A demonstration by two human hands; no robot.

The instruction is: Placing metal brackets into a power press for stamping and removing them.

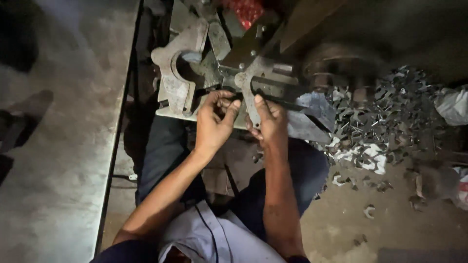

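Both hands up at the press: left hand (214,122) and right hand (270,122) pinch a flat metal piece (249,104); scrap pile (385,117) sits right.

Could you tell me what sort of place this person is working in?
Probably a small metal workshop. Both hands, left hand and right hand, work at a heavy steel press, a heap of small metal offcuts lies beside it, and the floor is bare and dusty.

Red patterned packet (245,10) at top edge, white bags (452,106) far right, no labels/signs/screens
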